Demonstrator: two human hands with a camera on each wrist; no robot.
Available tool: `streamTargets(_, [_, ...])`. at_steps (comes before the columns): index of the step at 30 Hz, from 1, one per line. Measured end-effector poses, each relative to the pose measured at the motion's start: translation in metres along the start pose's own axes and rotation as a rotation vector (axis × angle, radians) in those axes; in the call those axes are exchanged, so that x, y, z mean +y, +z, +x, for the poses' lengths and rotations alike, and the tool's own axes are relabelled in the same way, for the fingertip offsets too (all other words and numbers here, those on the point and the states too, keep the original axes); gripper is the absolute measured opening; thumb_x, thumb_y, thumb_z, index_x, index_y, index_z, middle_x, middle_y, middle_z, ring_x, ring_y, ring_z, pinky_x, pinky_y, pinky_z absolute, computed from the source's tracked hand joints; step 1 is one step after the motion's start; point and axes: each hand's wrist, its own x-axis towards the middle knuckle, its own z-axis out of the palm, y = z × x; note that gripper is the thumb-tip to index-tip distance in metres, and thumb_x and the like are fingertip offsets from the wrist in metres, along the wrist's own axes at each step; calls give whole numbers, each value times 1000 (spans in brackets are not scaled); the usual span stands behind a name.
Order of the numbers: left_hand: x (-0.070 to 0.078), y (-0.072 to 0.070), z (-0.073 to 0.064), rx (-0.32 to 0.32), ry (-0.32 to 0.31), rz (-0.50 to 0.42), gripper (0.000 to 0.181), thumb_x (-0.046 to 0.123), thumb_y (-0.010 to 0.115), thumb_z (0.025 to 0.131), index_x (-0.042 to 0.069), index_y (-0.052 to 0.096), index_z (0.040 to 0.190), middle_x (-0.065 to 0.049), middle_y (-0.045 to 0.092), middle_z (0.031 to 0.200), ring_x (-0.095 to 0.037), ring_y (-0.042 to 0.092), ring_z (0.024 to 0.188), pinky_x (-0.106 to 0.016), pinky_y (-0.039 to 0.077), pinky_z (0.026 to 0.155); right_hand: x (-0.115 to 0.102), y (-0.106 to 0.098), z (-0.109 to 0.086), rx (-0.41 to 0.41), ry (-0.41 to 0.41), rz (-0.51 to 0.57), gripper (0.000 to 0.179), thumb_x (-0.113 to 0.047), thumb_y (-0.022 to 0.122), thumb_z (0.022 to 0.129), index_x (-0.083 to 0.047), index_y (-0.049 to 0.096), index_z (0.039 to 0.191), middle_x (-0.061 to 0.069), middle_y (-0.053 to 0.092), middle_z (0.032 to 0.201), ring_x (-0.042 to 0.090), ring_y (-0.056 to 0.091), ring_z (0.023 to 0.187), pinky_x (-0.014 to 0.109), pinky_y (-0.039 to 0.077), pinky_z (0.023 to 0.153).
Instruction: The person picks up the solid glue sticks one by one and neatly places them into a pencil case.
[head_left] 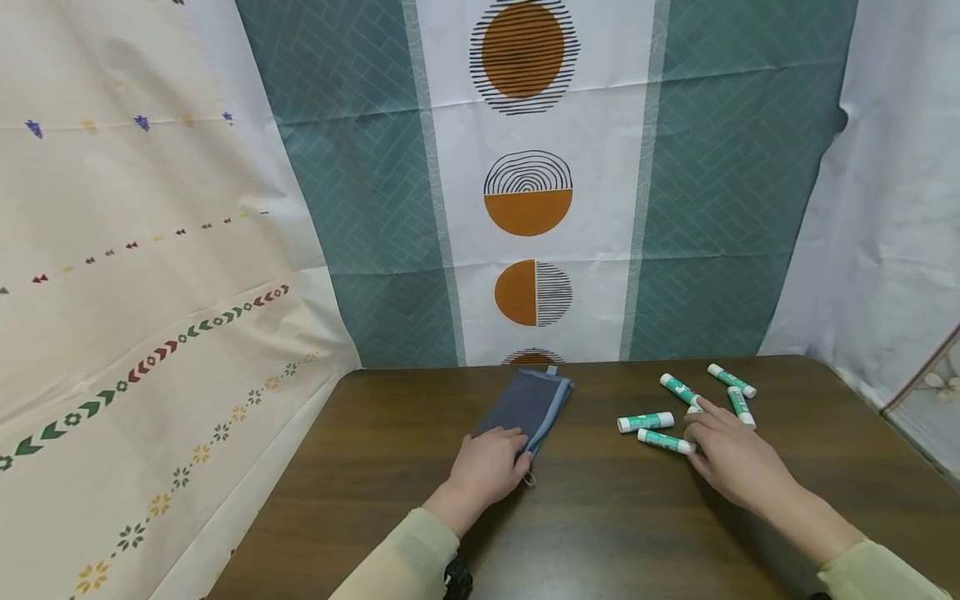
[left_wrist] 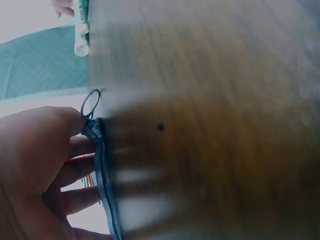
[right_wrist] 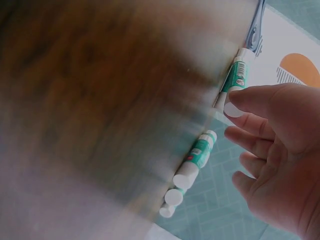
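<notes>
My left hand [head_left: 491, 467] rests on a dark blue zippered pouch [head_left: 521, 404] lying flat on the table. Its fingers press the near part of the pouch. In the left wrist view the thumb lies at the corner by the zipper's ring pull [left_wrist: 90, 104]. Over to the right, my right hand [head_left: 731, 454] pinches the end of a green-and-white glue stick [head_left: 660, 441] between thumb and index finger. Close by it lie another glue stick [head_left: 637, 422] and one farther back [head_left: 679, 388]. The right wrist view shows the thumb against the pinched glue stick [right_wrist: 239, 75].
The brown wooden table [head_left: 375, 500] carries more glue sticks beyond the right hand, including one near the back edge [head_left: 731, 381] and one below it [head_left: 741, 407]. Patterned cloth [head_left: 375, 167] hangs behind the table. A cream cloth [head_left: 150, 208] hangs at the left.
</notes>
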Motion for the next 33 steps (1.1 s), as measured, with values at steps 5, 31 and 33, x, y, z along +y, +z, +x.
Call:
streamTargets(5, [-1, 0, -1, 52, 33, 8, 30, 28, 66, 110, 21, 81, 136, 3, 74, 143, -24, 69, 134, -71, 53, 106, 0, 1, -1, -19, 12, 7, 24, -6, 92, 84, -13, 70, 86, 19, 77, 119, 56, 58, 138, 64, 51, 111])
streamTargets(31, [-5, 2, 2, 168, 144, 90, 22, 21, 76, 104, 18, 87, 122, 1, 81, 126, -17, 79, 108, -41, 67, 87, -7, -2, 4, 33, -4, 58, 24, -5, 92, 83, -14, 70, 89, 9, 76, 113, 53, 60, 137, 70, 47, 113])
streamTargets(33, [-5, 3, 2, 181, 143, 90, 21, 21, 75, 104, 18, 88, 120, 2, 82, 123, -15, 80, 104, -37, 67, 83, -8, -1, 4, 45, -14, 57, 25, -5, 92, 83, -15, 70, 88, 8, 76, 112, 52, 61, 136, 67, 48, 113])
